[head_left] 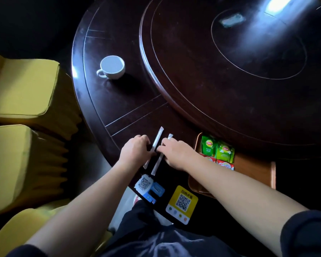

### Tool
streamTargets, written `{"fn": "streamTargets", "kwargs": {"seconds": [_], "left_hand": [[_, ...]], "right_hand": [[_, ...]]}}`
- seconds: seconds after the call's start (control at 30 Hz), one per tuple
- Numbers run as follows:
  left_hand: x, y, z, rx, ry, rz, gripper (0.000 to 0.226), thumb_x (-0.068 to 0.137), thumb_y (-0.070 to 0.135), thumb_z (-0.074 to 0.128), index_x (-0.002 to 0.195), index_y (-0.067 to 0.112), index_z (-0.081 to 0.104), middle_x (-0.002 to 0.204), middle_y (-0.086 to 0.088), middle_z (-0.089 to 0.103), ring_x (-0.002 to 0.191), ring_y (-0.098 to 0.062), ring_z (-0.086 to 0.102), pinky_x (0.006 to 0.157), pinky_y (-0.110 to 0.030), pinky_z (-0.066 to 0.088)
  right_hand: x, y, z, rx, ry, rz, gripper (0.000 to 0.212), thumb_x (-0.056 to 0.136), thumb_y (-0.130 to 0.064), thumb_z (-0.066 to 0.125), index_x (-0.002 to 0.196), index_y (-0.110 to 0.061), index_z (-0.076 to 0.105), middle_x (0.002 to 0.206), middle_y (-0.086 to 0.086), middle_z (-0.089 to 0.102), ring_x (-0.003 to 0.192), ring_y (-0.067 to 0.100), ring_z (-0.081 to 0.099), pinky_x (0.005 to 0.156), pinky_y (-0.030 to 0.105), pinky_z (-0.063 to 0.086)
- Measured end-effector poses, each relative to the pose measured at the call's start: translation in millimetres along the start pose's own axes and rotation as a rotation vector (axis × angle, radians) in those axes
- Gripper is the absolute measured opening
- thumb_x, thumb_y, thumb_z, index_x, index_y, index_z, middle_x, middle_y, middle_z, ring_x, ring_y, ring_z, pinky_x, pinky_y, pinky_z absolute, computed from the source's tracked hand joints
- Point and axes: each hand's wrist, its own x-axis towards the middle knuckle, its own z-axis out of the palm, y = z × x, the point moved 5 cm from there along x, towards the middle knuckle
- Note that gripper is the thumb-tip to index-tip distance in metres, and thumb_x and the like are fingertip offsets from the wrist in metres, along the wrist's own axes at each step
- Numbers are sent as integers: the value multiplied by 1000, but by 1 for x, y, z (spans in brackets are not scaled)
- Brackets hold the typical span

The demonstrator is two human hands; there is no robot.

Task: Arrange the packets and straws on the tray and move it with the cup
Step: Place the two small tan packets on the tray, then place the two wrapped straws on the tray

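Here two wrapped straws (pixel 157 145) are pinched on the desk (pixel 130 101), one by the left hand (pixel 135 151), one by the right hand (pixel 174 154), long axes toward one o'clock; the tray (pixel 256 169) is found at three o'clock, nearer the right hand.

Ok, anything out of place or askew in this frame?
Nothing spilled or damaged. The two wrapped straws lie on the table under both hands, not on the tray, which holds only tea packets. The cup stands upright, apart.
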Motion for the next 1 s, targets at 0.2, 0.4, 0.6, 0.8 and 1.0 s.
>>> {"fn": "streamTargets", "kwargs": {"seconds": [0.2, 0.4, 0.6, 0.8, 1.0], "left_hand": [[10, -10, -1, -36, -39, 53, 14, 80, 37, 69, 87, 25, 67, 90, 5, 62, 85, -20, 60, 69, -29, 42], [14, -7, -1, 57, -60, 115, 11, 81, 30, 60, 82, 21, 67, 86, -2, 69, 83, -28, 65, 73, -38, 56], [13, 0, -3, 144, -19, 157, 16, 81, 25, 57, 84, 14, 67, 88, -6, 66, 82, -31, 65, 71, -39, 56], [3, 6, 2, 104, 42, 74, 19, 78, 24, 59, 95, 16, 62, 92, -6, 65, 84, -32, 65, 71, -38, 52], [-5, 15, 6, 79, 51, -35, 12, 75, 23, 62, 84, 16, 65, 89, -6, 61, 85, -31, 63, 75, -37, 51]], "right_hand": [[12, 6, -3, -2, -31, -34, 12, 89, -20, 63, 101, -20, 65, 114, 8, 52, 103, 30, 51, 72, 44, 50], [14, 4, -4, -39, -26, -79, 13, 85, -10, 63, 97, -16, 66, 109, 9, 56, 100, 32, 52, 69, 42, 45], [8, -1, -1, -154, 38, -183, 26, 84, -4, 53, 107, -11, 61, 105, 9, 57, 97, 32, 54, 67, 44, 45], [-6, 8, 16, -171, 95, -242, 17, 84, -7, 54, 97, -15, 59, 87, 5, 58, 79, 29, 58, 55, 42, 45], [-31, 17, 15, -212, 258, -318, 26, 81, -8, 37, 91, -16, 60, 82, 5, 56, 73, 27, 54, 55, 42, 47]]}}
